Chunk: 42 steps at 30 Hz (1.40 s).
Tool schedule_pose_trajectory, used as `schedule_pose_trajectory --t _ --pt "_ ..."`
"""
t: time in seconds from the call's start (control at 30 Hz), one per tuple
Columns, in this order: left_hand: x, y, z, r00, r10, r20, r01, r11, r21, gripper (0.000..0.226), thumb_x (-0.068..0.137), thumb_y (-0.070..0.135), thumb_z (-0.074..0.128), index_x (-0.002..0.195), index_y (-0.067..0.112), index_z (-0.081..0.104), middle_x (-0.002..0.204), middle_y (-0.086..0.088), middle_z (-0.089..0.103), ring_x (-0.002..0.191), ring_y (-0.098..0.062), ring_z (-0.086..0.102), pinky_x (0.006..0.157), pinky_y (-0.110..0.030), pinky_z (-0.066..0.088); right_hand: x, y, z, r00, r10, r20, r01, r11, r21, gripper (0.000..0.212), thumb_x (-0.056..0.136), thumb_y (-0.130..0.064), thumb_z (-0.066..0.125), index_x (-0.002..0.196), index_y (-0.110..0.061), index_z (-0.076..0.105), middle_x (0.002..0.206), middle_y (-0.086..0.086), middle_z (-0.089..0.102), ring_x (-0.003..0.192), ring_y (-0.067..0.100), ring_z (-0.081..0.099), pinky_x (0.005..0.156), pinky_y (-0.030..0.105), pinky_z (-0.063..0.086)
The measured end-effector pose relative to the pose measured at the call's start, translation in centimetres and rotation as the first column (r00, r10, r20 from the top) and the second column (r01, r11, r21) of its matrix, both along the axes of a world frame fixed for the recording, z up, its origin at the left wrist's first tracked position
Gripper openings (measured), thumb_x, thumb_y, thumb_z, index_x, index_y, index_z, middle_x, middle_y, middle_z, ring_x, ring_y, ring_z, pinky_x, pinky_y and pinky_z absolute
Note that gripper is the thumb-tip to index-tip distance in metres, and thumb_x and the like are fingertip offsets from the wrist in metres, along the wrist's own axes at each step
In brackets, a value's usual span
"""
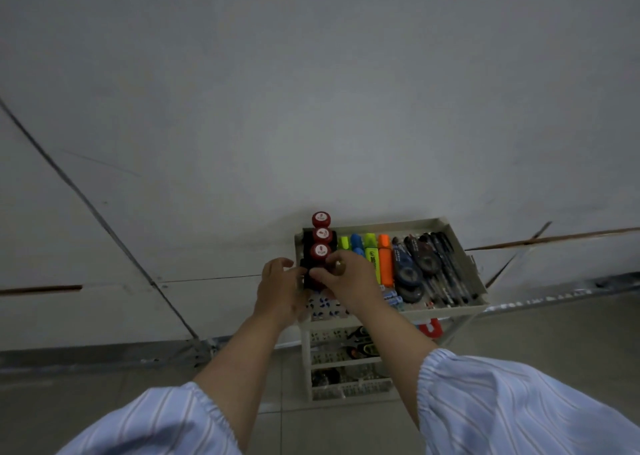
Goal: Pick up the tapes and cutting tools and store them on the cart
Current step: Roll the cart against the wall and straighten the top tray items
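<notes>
Just right of the frame's centre, in the head view, a pale cart [479, 302] stands against a grey wall, its top tray [460, 246] seen from above. Along the tray's left side runs a row of red-capped stamps [321, 235] in black bodies, the row's long axis going from the lower frame up toward the wall; the nearest cap reads "TOP". Both hands meet at the near end of that row. The left hand [278, 290] has its fingers curled against a black piece [308, 274] at the tray's left edge, and the right hand [346, 278] pinches the same dark piece from the other side with bent fingertips (what exactly the piece is, I cannot tell).

To the right of the stamps lie four highlighters [370, 250], yellow, blue, green and orange, side by side with their long axes running lower frame to upper frame. Next come correction tape dispensers [410, 271], dark blue and black, lying lengthwise the same way but slanted a little to the right, then a bundle of dark pens [446, 271] along the tray's right side, parallel to them.

Below the top tray, on a lower shelf [341, 361], scissors [360, 342] with dark handles lie partly hidden. Striped pale sleeves [519, 406] fill the lower corners.
</notes>
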State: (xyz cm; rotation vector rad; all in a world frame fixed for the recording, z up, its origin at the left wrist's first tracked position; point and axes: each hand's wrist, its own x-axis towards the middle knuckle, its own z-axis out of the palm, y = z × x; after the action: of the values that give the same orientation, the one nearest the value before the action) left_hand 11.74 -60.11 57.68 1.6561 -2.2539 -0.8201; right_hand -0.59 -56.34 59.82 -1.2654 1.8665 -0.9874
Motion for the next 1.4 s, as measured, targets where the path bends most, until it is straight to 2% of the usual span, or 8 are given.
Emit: schedule_pose_trajectory --t 0.13,0.33,0.5,0.8,0.93,1.1,1.23,1.4 --pt "-0.2 -0.1 -0.4 1.000 0.006 -0.022 -0.005 1.000 0.013 0.030 0.086 0.017 0.057 0.114 0.008 0.058 0.127 -0.016 0.043 0.124 -0.031 0.033 0.099 -0.035 0.035 -0.1 -0.4 0.0 0.999 -0.005 -0.051 0.004 1.000 -0.012 0.033 0.076 -0.018 0.073 0.104 -0.006 0.061 0.099 0.006 0.064 0.082 0.009 0.053 0.065 0.011 0.042" --pt "-0.4 -0.1 0.0 0.997 0.041 -0.059 -0.040 0.999 0.024 0.037 0.086 0.021 0.058 0.121 0.009 0.054 0.131 -0.016 0.041 0.127 -0.029 0.031 0.102 -0.035 0.034 -0.4 -0.5 -0.7 0.999 -0.034 -0.028 0.033 0.999 -0.009 0.032 0.075 -0.026 0.074 0.096 -0.007 0.060 0.082 -0.003 0.057 0.069 0.005 0.053 0.049 0.004 0.041" --pt "0.0 -0.2 0.4 0.995 0.060 -0.081 -0.059 0.998 0.017 0.042 0.086 0.022 0.059 0.126 0.012 0.050 0.136 -0.013 0.038 0.131 -0.028 0.028 0.106 -0.036 0.031 -1.2 -0.1 -0.7 0.998 -0.053 -0.015 0.053 0.999 -0.002 0.032 0.079 -0.038 0.068 0.092 -0.010 0.061 0.086 0.002 0.062 0.080 0.017 0.059 0.064 0.023 0.048" --pt "0.4 0.3 0.7 0.999 0.051 0.014 -0.052 0.997 0.064 0.048 0.088 0.026 0.054 0.133 0.015 0.043 0.146 -0.013 0.028 0.138 -0.028 0.017 0.110 -0.038 0.029 -2.3 0.2 -0.1 0.919 0.118 -0.376 -0.110 0.993 0.043 0.055 0.071 -0.049 0.071 0.106 -0.007 0.062 0.099 0.008 0.067 0.091 0.023 0.061 0.077 0.035 0.051" --pt "0.6 0.8 0.2 1.000 0.031 0.002 -0.031 0.999 0.035 0.045 0.090 0.024 0.051 0.134 0.019 0.042 0.146 -0.015 0.028 0.139 -0.030 0.017 0.111 -0.040 0.030 -2.1 0.9 -1.2 0.919 0.173 -0.353 -0.164 0.985 0.057 0.070 0.062 -0.062 0.070 0.113 -0.015 0.062 0.103 0.001 0.069 0.094 0.017 0.063 0.078 0.033 0.052" --pt "0.8 0.5 -0.2 1.000 0.014 0.023 -0.014 1.000 0.013 0.047 0.090 0.031 0.052 0.135 0.024 0.041 0.147 -0.012 0.025 0.139 -0.027 0.014 0.111 -0.039 0.027 -2.0 0.7 -2.8 0.819 0.249 -0.517 -0.251 0.966 0.067 0.039 0.068 -0.049 0.070 0.093 -0.019 0.067 0.093 0.001 0.072 0.092 0.024 0.063 0.075 0.036 0.051" --pt "0.3 0.1 -0.4 0.998 -0.009 0.068 0.009 1.000 0.000 0.043 0.089 0.029 0.054 0.130 0.020 0.048 0.147 -0.012 0.026 0.140 -0.028 0.014 0.110 -0.040 0.029 -1.8 -0.3 -2.8 0.701 0.265 -0.662 -0.212 0.964 0.161 0.028 0.080 -0.038 0.063 0.100 -0.017 0.061 0.107 0.005 0.066 0.110 0.027 0.050 0.086 0.037 0.037" --pt "-0.2 0.0 -1.0 0.998 0.023 0.051 -0.023 1.000 -0.005 0.042 0.089 0.022 0.053 0.130 0.016 0.046 0.148 -0.012 0.027 0.140 -0.028 0.014 0.111 -0.040 0.027 -2.3 -1.2 -2.9 0.701 0.276 -0.657 -0.216 0.961 0.173 0.028 0.084 -0.028 0.061 0.110 -0.020 0.057 0.117 0.003 0.064 0.117 0.027 0.046 0.090 0.037 0.035"
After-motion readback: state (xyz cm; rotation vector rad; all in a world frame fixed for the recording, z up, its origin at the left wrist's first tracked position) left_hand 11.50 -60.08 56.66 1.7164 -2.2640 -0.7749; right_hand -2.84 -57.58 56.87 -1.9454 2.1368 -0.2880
